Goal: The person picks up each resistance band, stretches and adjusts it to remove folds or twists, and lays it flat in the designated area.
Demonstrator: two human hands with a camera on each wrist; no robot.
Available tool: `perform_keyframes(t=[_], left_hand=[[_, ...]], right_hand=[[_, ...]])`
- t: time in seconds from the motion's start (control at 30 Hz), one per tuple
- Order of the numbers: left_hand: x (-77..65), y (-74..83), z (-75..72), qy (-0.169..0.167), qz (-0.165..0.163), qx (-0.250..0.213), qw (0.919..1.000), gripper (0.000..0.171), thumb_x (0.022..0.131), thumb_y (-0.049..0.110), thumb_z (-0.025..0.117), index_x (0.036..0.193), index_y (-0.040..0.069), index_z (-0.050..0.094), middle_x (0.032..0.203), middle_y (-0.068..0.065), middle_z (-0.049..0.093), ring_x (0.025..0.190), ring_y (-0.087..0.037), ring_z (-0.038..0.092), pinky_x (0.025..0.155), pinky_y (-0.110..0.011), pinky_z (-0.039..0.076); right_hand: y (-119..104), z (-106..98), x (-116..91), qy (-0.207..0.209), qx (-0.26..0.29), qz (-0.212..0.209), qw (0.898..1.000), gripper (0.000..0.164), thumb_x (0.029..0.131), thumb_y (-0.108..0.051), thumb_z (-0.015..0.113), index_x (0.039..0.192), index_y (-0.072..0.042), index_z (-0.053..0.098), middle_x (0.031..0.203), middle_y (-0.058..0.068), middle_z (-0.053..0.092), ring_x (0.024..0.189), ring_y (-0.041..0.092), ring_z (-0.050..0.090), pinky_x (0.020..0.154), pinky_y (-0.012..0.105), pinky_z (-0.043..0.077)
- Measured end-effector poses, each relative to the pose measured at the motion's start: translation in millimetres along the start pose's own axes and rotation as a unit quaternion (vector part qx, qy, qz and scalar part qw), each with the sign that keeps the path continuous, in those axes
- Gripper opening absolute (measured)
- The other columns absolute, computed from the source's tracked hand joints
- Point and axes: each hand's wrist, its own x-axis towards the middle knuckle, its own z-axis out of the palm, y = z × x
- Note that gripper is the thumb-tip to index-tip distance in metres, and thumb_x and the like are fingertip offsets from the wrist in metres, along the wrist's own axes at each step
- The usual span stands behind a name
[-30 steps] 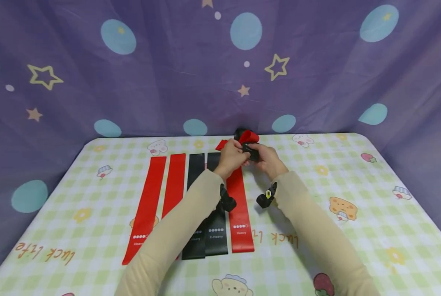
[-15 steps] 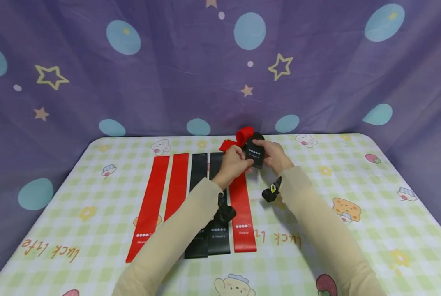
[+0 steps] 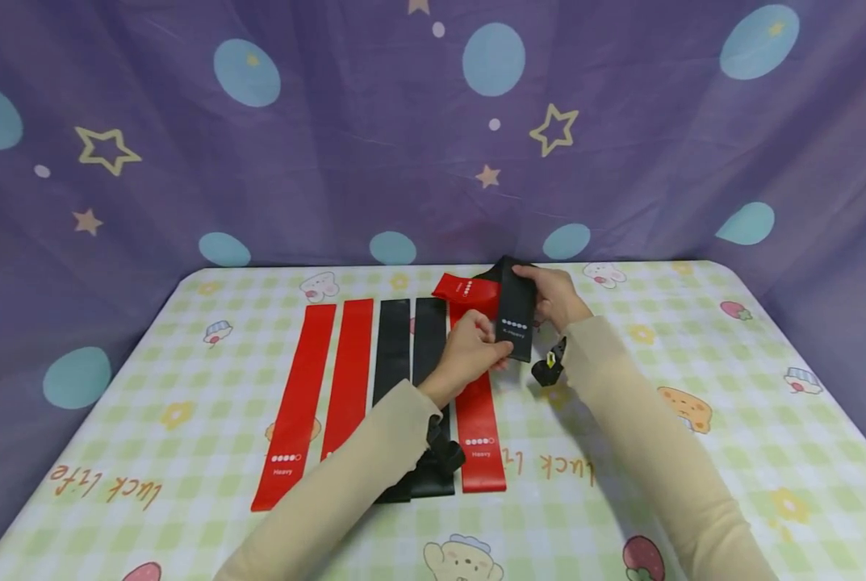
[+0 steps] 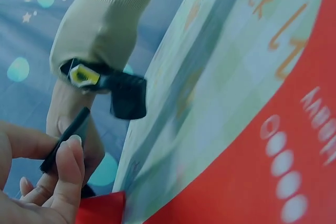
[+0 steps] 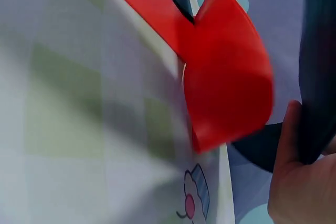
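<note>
A black resistance band (image 3: 516, 311), its end printed X-Heavy, hangs between my hands at the far side of the table. My left hand (image 3: 472, 351) pinches its lower end; in the left wrist view the black band's edge (image 4: 65, 140) sits between thumb and finger. Higher up, my right hand (image 3: 559, 294) grips the same band, also in the right wrist view, where the hand (image 5: 302, 187) is partly cut off. Just left of it is a loose, folded red band (image 3: 469, 292), which bulges as a red loop (image 5: 228, 72) in the right wrist view.
Flat bands lie side by side: a red one (image 3: 298, 387) at the left, another red one (image 3: 349, 363), two black ones (image 3: 394, 335) partly under my left arm, and a red one (image 3: 479, 436) marked Heavy. A purple curtain (image 3: 331, 161) hangs behind the checked table (image 3: 658, 500).
The black band's end has been drawn out longer, with my left hand moving down towards me. My right hand has shifted right, and the loose red band has dropped lower.
</note>
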Motion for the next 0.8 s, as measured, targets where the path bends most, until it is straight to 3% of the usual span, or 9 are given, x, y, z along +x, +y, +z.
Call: perform_keyframes(t=[0.4,0.63,0.8], left_hand=[[-28.8,-16.0,18.4,-0.002,0.012,-0.026,0.9996,0.027,0.083,0.001,0.069,0.084,0.006,0.043,0.061,-0.005,0.057,0.054,-0.017,0.067,0.055,-0.028,0.056],[-41.4,-18.7,25.1,-0.009,0.008,-0.006,0.9999,0.027,0.081,0.003,0.071,0.084,0.005,0.045,0.061,-0.009,0.061,0.058,-0.026,0.069,0.048,-0.02,0.047],[-54.1,-20.5,31.0,-0.036,-0.002,-0.022,0.9991,0.029,0.08,0.001,0.071,0.083,0.006,0.043,0.061,-0.007,0.058,0.057,-0.023,0.069,0.044,-0.018,0.041]], right_hand=[[-1,-4,6,0.021,-0.015,-0.033,0.999,0.016,0.083,-0.003,0.068,0.089,-0.002,0.053,0.058,-0.005,0.059,0.051,0.007,0.059,0.052,0.019,0.052],[-3,-11,6,0.036,-0.007,-0.058,0.998,0.016,0.08,0.001,0.069,0.076,-0.007,0.055,0.05,-0.008,0.047,0.044,0.005,0.046,0.047,0.015,0.044],[-4,-19,8,0.05,-0.021,-0.072,0.996,0.027,0.08,0.0,0.069,0.063,-0.012,0.052,0.047,-0.009,0.034,0.039,0.005,0.032,0.041,0.016,0.035]])
